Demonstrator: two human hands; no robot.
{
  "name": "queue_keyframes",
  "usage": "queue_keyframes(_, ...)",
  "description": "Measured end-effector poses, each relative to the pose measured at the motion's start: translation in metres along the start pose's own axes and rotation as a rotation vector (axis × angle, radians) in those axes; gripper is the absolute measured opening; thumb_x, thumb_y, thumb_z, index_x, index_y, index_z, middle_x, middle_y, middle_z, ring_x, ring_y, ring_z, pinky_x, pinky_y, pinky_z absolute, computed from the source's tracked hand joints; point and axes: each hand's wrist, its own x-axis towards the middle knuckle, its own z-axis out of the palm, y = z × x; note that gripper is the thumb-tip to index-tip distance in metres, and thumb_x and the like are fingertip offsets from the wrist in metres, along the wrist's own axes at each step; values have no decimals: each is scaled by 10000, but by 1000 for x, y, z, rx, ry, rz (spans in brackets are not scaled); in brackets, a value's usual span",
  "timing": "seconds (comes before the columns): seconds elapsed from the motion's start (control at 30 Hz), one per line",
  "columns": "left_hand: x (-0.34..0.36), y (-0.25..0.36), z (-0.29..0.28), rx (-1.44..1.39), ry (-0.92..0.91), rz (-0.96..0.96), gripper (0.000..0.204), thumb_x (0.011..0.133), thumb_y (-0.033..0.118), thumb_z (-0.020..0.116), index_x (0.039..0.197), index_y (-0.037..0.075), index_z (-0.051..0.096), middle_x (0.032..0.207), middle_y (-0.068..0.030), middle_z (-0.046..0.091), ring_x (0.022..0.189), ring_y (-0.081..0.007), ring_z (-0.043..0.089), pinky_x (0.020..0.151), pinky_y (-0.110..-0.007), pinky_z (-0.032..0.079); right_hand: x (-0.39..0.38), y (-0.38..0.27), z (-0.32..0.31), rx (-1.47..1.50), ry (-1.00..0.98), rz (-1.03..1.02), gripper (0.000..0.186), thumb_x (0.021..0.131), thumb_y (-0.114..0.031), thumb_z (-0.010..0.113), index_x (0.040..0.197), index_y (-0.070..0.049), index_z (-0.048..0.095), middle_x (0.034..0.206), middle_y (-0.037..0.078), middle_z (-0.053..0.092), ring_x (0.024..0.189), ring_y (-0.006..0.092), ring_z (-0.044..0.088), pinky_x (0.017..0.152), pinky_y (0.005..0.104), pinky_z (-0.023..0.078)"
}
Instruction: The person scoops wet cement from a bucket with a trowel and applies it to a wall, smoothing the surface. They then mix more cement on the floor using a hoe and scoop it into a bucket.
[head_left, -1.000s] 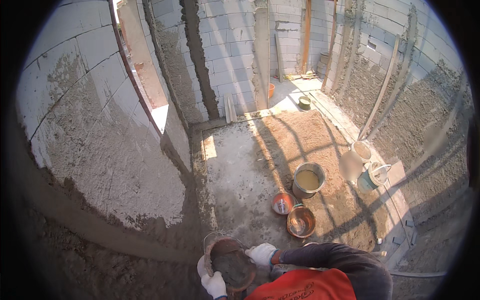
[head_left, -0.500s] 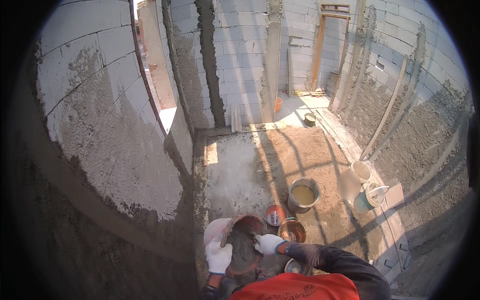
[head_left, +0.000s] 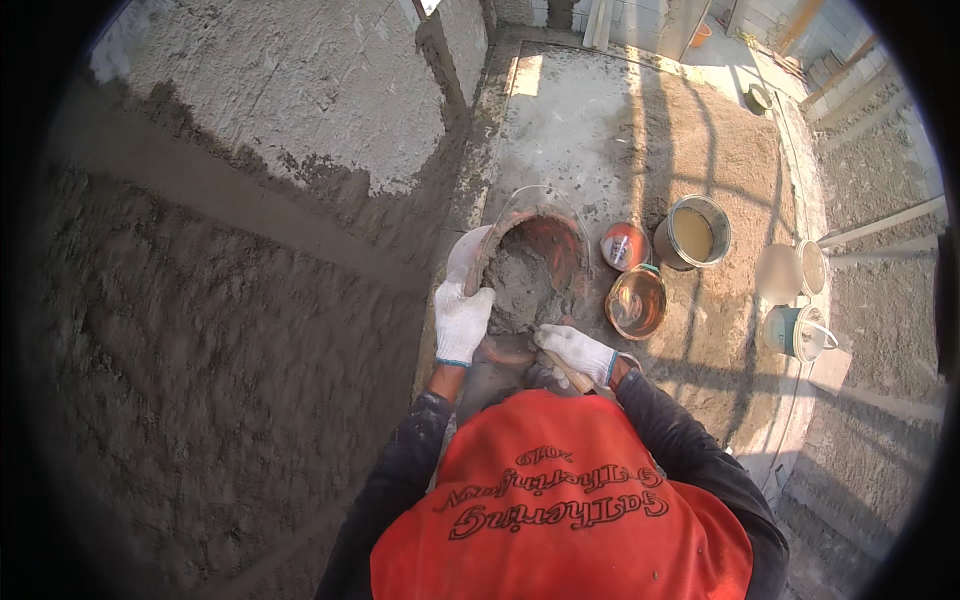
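Observation:
A reddish bucket (head_left: 567, 232), its mouth tilted toward me, holds wet grey mortar (head_left: 520, 283). My left hand (head_left: 463, 318), in a white knit glove, is closed on the bucket's left rim. At the near lip of the bucket my right hand (head_left: 572, 350), also gloved, is closed around a trowel's pale wooden handle (head_left: 575, 376). The trowel's blade is hard to make out against the mortar. A thin wire bail (head_left: 545, 188) loops beyond the bucket's far rim.
Right of the bucket stand a small red container (head_left: 617, 258), an orange-brown pail (head_left: 651, 325) and a larger bucket of murky liquid (head_left: 692, 232). A pale bucket with a white handle (head_left: 788, 333) stands farther right. A rough plastered wall (head_left: 250, 290) rises close on the left.
The view has tipped down and shifted left. The bucket's mouth now faces more toward me, with mortar gathered at its near side. My right hand has moved to the near lip.

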Motion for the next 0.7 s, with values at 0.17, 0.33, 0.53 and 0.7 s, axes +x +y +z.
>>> queue_keyframes(0.17,-18,16,8,-256,85,-98,645,842,-56,655,1486,-53,644,1351,-121,754,1206,-192,691,1080,-315,507,3,11,-16,-101,24,52,285,1107,-360,585,1096,-75,593,803,19,571,583,143,584,510,325,539)
queue_keyframes(0.33,-15,2,-2,-166,100,-194,626,839,-49,667,1466,-61,653,1335,-103,751,1190,-191,685,1053,-319,515,15,16,-9,-185,106,74,295,1106,-372,574,1096,-78,590,795,24,572,549,154,566,504,336,533)
queue_keyframes(0.53,-12,-42,-12,-177,196,-384,661,809,-44,683,1469,-30,647,1352,-106,727,1189,-211,669,1012,-336,522,33,24,-23,111,26,0,263,1106,-370,577,1121,-107,576,785,21,582,543,144,572,466,314,515)
queue_keyframes(0.7,-6,-87,-52,-179,241,-531,746,814,-52,678,1551,-28,565,1433,-163,677,1237,-263,652,1068,-346,496,42,-9,-40,511,374,-102,232,1112,-350,559,1183,-129,567,796,15,597,548,137,592,447,308,520)
